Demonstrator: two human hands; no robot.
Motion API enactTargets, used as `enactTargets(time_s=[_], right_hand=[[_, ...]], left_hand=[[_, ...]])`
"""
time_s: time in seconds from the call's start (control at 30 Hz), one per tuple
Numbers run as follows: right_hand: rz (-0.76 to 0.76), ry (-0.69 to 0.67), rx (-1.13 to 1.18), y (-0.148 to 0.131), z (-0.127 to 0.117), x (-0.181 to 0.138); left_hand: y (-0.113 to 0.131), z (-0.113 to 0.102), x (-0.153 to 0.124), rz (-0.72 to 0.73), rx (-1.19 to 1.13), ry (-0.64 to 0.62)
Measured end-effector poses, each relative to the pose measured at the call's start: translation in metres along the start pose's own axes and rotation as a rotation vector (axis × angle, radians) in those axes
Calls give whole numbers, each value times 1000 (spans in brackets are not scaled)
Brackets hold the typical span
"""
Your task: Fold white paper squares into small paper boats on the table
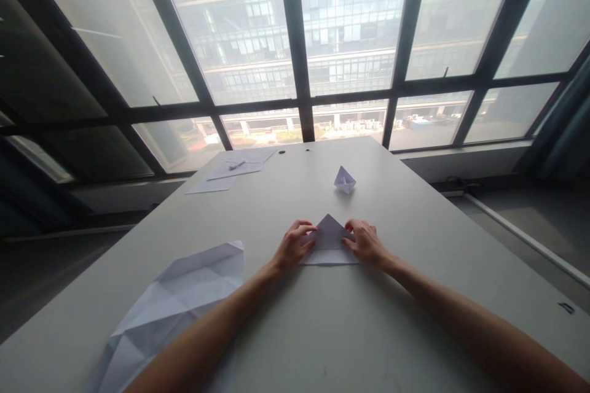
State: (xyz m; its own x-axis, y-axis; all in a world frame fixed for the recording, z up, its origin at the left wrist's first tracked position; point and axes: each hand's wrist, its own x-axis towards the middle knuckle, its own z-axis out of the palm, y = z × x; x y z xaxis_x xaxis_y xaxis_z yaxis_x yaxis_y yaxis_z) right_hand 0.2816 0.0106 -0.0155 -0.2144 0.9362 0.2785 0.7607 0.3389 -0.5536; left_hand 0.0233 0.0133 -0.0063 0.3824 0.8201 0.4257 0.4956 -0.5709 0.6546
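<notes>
A folded white paper [329,239] with a triangular peak and a flat strip along its near edge lies on the white table [415,245]. My left hand [292,244] pinches its left corner with curled fingers. My right hand [365,241] pinches its right corner the same way. Both forearms reach in from the bottom of the head view. A finished small paper boat [344,180] stands farther back, to the right of centre.
A large creased, partly folded sheet [175,301] lies at the near left. Flat sheets [230,173] with a small pen-like object on them rest at the far left. Tall windows stand behind the table's far edge.
</notes>
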Motion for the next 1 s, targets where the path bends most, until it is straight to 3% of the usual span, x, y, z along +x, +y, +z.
enactTargets(time_s=[0.33,0.63,0.8,1.0], right_hand=[[7,55,371,9,4,6],[13,73,517,12,1,8],[-36,245,399,6,-1,6],[-217,433,291,-6,-10,-1]], left_hand=[[-10,-9,7,-268,-365,50],[-3,-8,7,-254,-368,-28],[-1,-6,5,-172,-302,144],[9,-9,3,-87,-111,378]])
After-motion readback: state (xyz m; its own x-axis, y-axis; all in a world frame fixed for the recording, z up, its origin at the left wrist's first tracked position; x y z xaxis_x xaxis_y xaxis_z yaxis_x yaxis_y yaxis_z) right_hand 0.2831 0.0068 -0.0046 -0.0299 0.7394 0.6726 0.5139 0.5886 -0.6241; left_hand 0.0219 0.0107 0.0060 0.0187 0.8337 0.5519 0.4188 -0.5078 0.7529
